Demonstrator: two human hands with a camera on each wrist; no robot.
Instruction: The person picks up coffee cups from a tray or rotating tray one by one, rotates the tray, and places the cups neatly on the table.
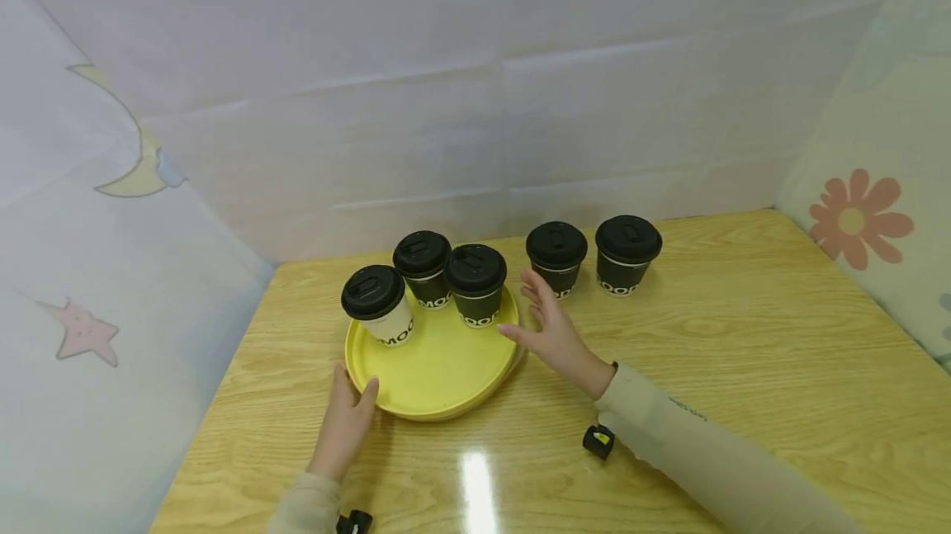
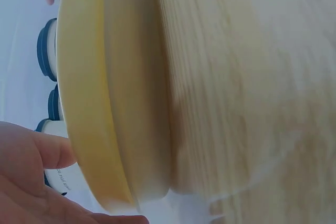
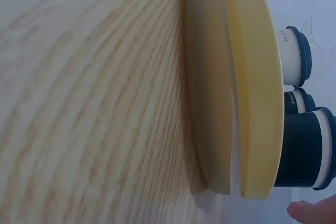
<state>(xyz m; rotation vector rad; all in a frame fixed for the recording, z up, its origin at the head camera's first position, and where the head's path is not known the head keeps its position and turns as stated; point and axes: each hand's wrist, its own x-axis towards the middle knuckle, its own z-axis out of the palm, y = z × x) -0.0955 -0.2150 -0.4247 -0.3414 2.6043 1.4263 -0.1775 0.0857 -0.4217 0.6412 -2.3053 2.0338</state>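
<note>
Yellow tray [image 1: 438, 381] | 3 cups [image 1: 477, 271] on | 2 cups [image 1: 555, 247] nr R hand [image 1: 559, 342]

The scene is carried by a table [image 1: 750, 328] finished in yellowish wood, along which a streaked grain is seen. A bright streak of glare [image 1: 478, 489] is reflected in its nearer part. Left of the middle, a round, dull-toned base [image 3: 210, 87] is borne by the wood, topped by a yellow tray [image 1: 438, 377]. Farther back to the right, a black-lidded cup [image 1: 555, 247] and a second cup [image 1: 626, 245] are stood upright, side by side, slightly apart.
</note>
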